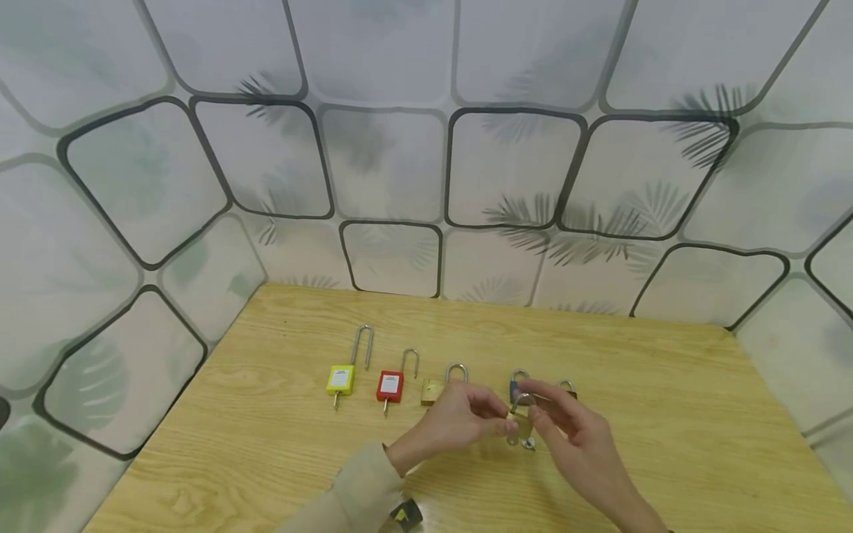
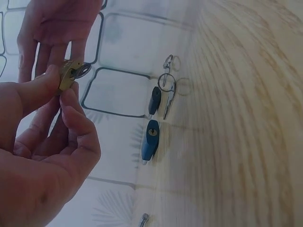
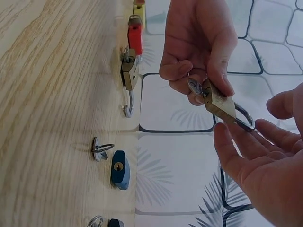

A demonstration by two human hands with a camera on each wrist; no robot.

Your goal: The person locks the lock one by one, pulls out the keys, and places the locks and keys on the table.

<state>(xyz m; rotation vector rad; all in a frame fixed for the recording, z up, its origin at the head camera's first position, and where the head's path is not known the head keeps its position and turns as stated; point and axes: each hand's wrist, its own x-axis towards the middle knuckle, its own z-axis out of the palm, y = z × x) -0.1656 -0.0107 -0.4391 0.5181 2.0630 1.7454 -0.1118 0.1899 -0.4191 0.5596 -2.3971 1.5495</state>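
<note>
My left hand (image 1: 460, 418) pinches the body of a brass padlock (image 3: 220, 105) between thumb and fingers, above the table. A key (image 2: 83, 71) sits in the bottom of this padlock, and its shackle (image 3: 245, 117) points toward my right hand (image 1: 578, 437). In the right wrist view the right fingers lie spread at the shackle, with the thumb apart from it. Behind the hands, a blue padlock (image 3: 120, 171) rests on the table, partly covered in the head view. Beside it lie keys on a ring (image 3: 100, 149).
Left of the hands, a yellow padlock (image 1: 340, 380), a red padlock (image 1: 389, 386) and another brass padlock (image 1: 432, 392) stand in a row, with keys in them. A small black padlock (image 1: 569, 391) is behind the right hand. Patterned cloth walls (image 1: 393, 170) border the wooden table (image 1: 226, 414).
</note>
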